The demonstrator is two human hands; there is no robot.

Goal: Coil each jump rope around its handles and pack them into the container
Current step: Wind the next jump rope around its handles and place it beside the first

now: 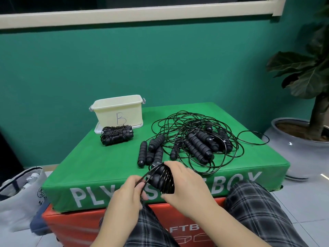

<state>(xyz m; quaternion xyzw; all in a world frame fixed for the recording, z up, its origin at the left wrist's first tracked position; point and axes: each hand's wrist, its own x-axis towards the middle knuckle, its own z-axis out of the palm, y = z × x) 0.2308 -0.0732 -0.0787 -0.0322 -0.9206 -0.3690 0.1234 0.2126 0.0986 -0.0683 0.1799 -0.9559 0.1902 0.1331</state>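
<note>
My right hand (183, 182) grips a pair of black jump rope handles (160, 177) with cord wound round them, at the near edge of the green plyo box (92, 168). My left hand (130, 191) pinches the black cord (148, 172) just left of that bundle. A finished coiled rope (116, 135) lies in front of the cream container (118, 111) marked B, at the back left. Loose handles (151, 152) and a tangle of uncoiled ropes (199, 138) cover the right half of the box.
The container stands on its white lid (97, 130). Under the green box sits an orange soft box (74, 227). A grey bag (19, 191) is on the floor at left, a potted plant (302, 139) at right. My plaid-clad legs (252, 209) are against the front.
</note>
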